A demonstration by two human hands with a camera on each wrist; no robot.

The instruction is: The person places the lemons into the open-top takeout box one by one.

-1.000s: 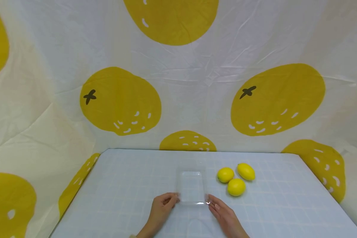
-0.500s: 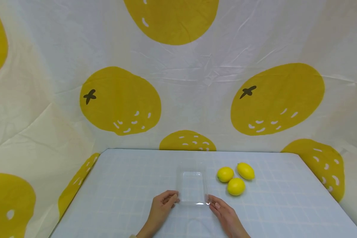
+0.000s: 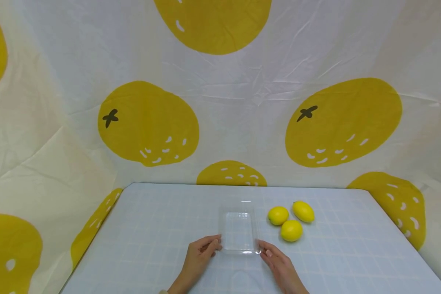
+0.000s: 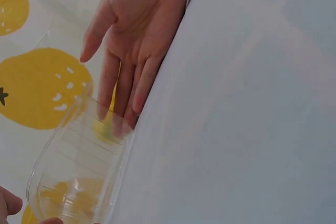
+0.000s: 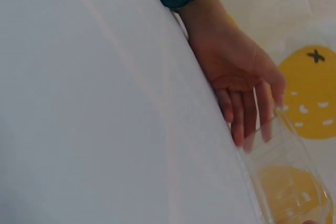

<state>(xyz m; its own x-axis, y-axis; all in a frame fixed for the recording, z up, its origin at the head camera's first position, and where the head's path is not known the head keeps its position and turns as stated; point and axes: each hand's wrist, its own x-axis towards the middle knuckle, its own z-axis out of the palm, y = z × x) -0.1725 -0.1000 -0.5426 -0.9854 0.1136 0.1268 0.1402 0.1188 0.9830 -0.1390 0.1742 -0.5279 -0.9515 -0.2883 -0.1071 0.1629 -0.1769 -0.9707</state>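
Note:
A clear plastic container (image 3: 239, 250) stands on the light-blue checked cloth in the head view, with nothing seen inside it. At its near left corner is my left hand (image 3: 198, 257); the right wrist view shows that hand's fingers extended along the container's wall and the thumb tip by the rim. On the other side, my right hand (image 3: 279, 265) touches the near right corner. In the left wrist view, the right hand's fingers (image 4: 123, 95) lie straight against the wall, its thumb apart from the rim. Several fingertips are visible through the clear plastic.
Three lemons (image 3: 292, 230) lie grouped to the right of the container. Between the wrists, a faint transparent curved outline (image 3: 244, 273) shows on the cloth; its kind is unclear. Behind the table hangs a white curtain (image 3: 242, 122) printed with large yellow fruit.
The container has shifted very slightly to the right, and the right hand with it. The lemons stay in place. The head view itself has moved a little.

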